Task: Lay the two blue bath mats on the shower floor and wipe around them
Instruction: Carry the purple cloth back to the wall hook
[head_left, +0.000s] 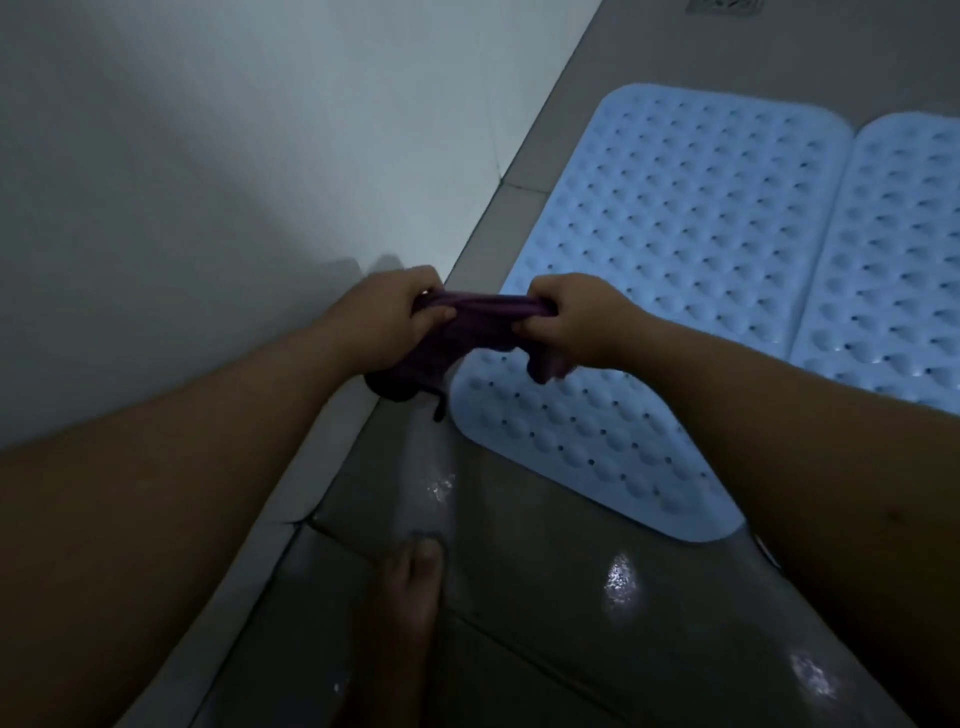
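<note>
Purple cloth (467, 327) stretched btwn left hand (395, 312) & right hand (576, 322), both fists clenched on its ends. Two blue mats (701, 234) (893, 270) flat on floor (519, 597), side by side, just beyond the hands.

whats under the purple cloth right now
The purple cloth, stretched between the left hand and right hand, hangs over the near blue mat's edge and the grey floor strip by the wall. What lies directly beneath is covered.
</note>
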